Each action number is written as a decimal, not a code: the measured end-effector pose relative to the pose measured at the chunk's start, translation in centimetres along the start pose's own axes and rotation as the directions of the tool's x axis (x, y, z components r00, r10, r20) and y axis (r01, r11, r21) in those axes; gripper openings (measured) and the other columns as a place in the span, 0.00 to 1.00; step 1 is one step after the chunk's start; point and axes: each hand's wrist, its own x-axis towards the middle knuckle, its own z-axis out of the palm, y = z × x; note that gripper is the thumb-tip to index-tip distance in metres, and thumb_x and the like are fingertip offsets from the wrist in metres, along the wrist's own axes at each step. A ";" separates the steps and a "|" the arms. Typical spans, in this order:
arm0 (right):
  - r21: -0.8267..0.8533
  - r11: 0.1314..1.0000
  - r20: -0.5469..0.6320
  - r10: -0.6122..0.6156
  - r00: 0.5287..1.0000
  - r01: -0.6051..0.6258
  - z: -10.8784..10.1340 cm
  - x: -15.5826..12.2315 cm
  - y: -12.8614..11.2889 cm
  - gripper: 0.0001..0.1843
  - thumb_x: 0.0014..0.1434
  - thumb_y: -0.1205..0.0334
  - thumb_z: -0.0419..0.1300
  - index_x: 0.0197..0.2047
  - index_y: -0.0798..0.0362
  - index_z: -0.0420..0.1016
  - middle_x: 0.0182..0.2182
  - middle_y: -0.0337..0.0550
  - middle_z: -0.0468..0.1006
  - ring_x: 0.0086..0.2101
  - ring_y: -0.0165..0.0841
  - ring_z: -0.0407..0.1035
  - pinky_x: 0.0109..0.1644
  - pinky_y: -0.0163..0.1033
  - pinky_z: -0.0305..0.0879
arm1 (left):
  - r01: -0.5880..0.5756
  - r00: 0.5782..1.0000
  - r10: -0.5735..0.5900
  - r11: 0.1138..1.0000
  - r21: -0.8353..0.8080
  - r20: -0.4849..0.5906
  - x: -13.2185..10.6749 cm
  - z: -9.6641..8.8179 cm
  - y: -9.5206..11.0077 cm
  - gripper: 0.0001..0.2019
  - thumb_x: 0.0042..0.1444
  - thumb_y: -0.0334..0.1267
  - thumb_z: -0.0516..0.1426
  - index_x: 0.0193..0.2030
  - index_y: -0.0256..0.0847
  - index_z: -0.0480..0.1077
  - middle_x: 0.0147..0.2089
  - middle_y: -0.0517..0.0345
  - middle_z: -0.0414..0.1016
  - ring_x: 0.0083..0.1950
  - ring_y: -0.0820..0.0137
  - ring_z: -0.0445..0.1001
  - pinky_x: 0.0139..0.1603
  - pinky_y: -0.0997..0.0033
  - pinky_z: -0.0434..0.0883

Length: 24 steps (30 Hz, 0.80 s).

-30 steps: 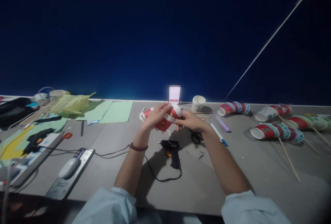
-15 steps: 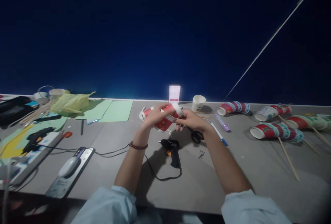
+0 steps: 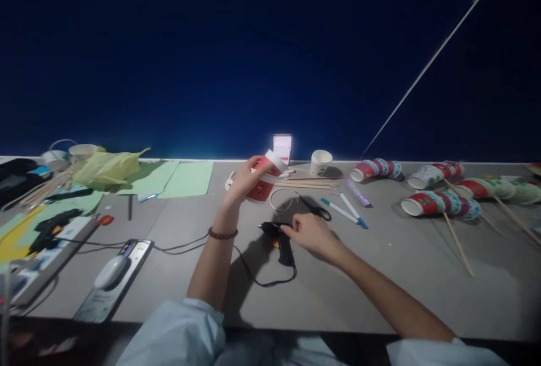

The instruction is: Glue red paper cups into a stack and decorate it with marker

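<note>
My left hand (image 3: 247, 181) grips a red paper cup (image 3: 262, 188) with a white rim, raised above the table and tilted. A white piece (image 3: 230, 180) pokes out at the left of this hand, and small white-tipped sticks show at the right of the cup. Just below, the black glue gun (image 3: 284, 246) lies on the table with its nozzle to the left. My right hand (image 3: 315, 236) is at the gun's rear end, fingers curled in and thumb against it. Black-handled scissors (image 3: 322, 214) lie partly behind that hand. A thin white loop (image 3: 279, 199) sits under the cup.
Decorated cup stacks on sticks (image 3: 439, 203) lie at right. Nearer are markers (image 3: 340, 210), a purple tube (image 3: 359, 193), wooden sticks (image 3: 306, 184) and a white cup (image 3: 321, 162). At left are green paper (image 3: 188, 179), a yellow bag (image 3: 110, 167), a power strip (image 3: 53, 256) and a phone (image 3: 99, 298).
My right hand has left the cup and come down toward me to the glue gun. My left hand keeps hold of the cup, now tipped more upright.
</note>
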 end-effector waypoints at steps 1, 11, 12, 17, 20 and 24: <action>-0.031 1.000 0.008 0.005 1.000 -0.004 0.9 -0.6 -0.4 0.21 0.57 0.41 0.60 0.24 0.49 0.72 0.22 0.48 0.78 0.26 0.42 0.74 0.28 0.43 0.60 | -0.003 1.000 0.003 1.000 0.010 0.006 0.0 0.0 0.0 0.20 0.52 0.53 0.63 0.45 0.42 0.74 0.38 0.54 0.79 0.37 0.65 0.77 0.37 0.68 0.71; -0.148 0.988 0.008 0.044 0.999 -0.042 3.2 -1.6 -0.9 0.29 0.48 0.33 0.64 0.21 0.52 0.72 0.23 0.59 0.78 0.28 0.55 0.76 0.27 0.46 0.59 | -0.033 0.999 0.033 0.999 0.015 -0.001 -0.3 -0.5 0.4 0.19 0.52 0.51 0.64 0.45 0.42 0.74 0.39 0.54 0.78 0.39 0.65 0.77 0.38 0.68 0.72; -0.122 0.991 0.004 0.054 0.999 -0.053 3.4 -1.7 -0.9 0.27 0.48 0.35 0.65 0.20 0.51 0.70 0.22 0.56 0.77 0.27 0.53 0.75 0.26 0.45 0.57 | -0.032 0.999 0.032 0.999 0.010 -0.003 -0.2 -0.6 0.4 0.19 0.52 0.51 0.64 0.45 0.42 0.74 0.39 0.54 0.78 0.38 0.65 0.77 0.38 0.68 0.72; 0.285 0.950 -0.034 0.145 0.989 -0.129 4.5 -1.7 -0.1 0.25 0.49 0.46 0.68 0.16 0.49 0.60 0.14 0.41 0.67 0.17 0.34 0.63 0.21 0.38 0.45 | -0.030 0.999 0.029 0.999 -0.023 -0.013 -0.1 -0.8 0.3 0.18 0.51 0.51 0.64 0.44 0.43 0.74 0.38 0.55 0.78 0.37 0.65 0.77 0.38 0.68 0.72; 0.643 0.742 0.051 0.206 0.977 -0.190 5.1 -1.4 1.0 0.24 0.44 0.45 0.71 0.17 0.50 0.63 0.13 0.36 0.64 0.15 0.27 0.57 0.19 0.35 0.44 | -0.025 0.999 0.025 1.000 -0.014 -0.023 -0.1 -0.8 0.2 0.18 0.51 0.52 0.64 0.44 0.43 0.74 0.38 0.55 0.78 0.37 0.65 0.77 0.37 0.68 0.72; 0.810 0.548 0.161 0.139 0.977 -0.211 4.6 -1.4 2.0 0.25 0.45 0.36 0.68 0.27 0.51 0.71 0.19 0.39 0.73 0.18 0.31 0.67 0.21 0.35 0.60 | -0.036 0.998 0.036 0.999 -0.009 -0.045 -0.1 -1.0 0.5 0.19 0.50 0.53 0.64 0.43 0.43 0.74 0.37 0.55 0.78 0.37 0.65 0.77 0.36 0.69 0.72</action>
